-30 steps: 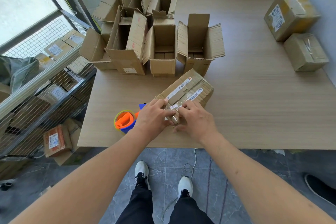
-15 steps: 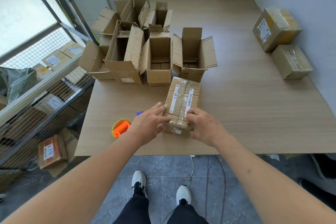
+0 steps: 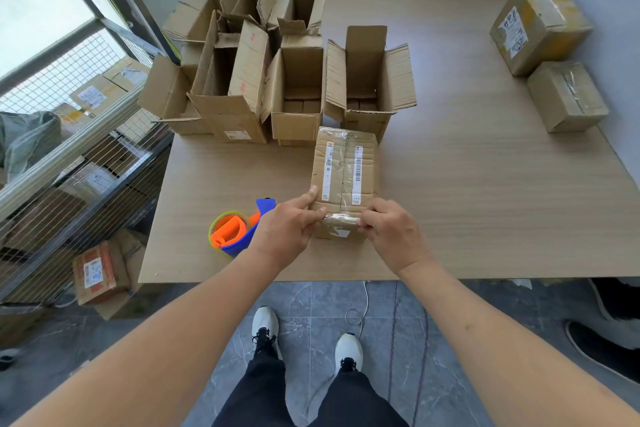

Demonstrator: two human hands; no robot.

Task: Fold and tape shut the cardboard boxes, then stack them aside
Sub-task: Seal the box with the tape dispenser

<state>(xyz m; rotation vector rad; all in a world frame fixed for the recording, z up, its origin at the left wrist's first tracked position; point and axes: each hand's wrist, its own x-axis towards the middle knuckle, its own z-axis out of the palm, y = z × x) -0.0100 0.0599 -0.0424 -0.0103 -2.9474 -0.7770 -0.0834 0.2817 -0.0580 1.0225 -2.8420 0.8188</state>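
A closed cardboard box [image 3: 344, 170] with white barcode labels and clear tape down its top seam lies lengthwise on the wooden table [image 3: 485, 211], near the front edge. My left hand [image 3: 289, 227] grips its near left corner, thumb on top. My right hand [image 3: 389, 230] grips the near right corner, fingers curled over the taped end. An orange and blue tape dispenser [image 3: 235, 230] lies on the table just left of my left hand.
Several open cardboard boxes [image 3: 298, 80] with raised flaps stand behind the closed box, towards the back left. Two taped boxes [image 3: 550, 55] sit at the far right by the wall. A wire rack [image 3: 69, 156] with parcels stands left of the table.
The box has turned from a diagonal lie to lengthwise, pointing away from me. Both hands have shifted to its near end corners.
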